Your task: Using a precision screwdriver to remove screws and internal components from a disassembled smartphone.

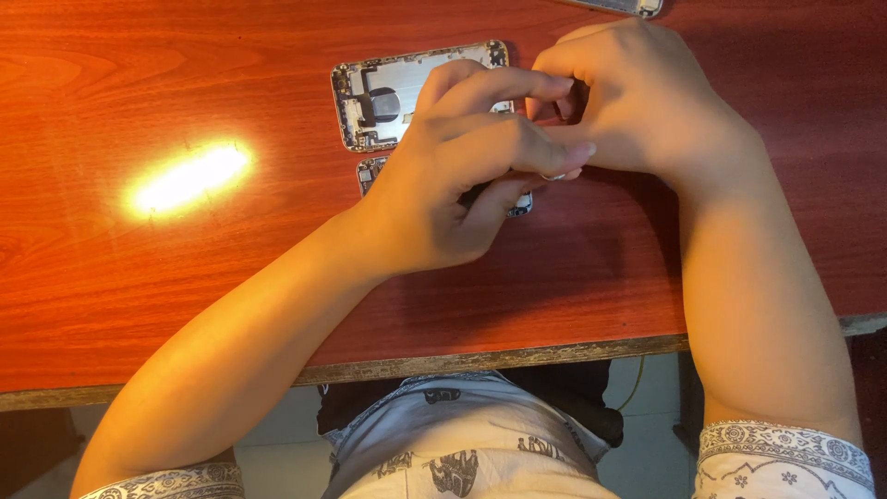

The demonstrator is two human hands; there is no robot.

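An opened phone housing [383, 97], silvery with its inner parts showing, lies flat on the reddish wooden table [139, 277]. A second phone part [370, 173] lies just below it, mostly hidden under my left hand [453, 176]. My left hand rests over both pieces with fingers curled, fingertips pinched near a small pale object I cannot make out. My right hand [637, 102] is beside it, fingers bent inward and touching the left fingertips. What sits between the two hands is hidden.
A bright patch of reflected light [189, 177] lies on the table to the left. Another metallic piece [628, 6] pokes in at the top edge. The table's front edge [480, 359] runs just above my lap.
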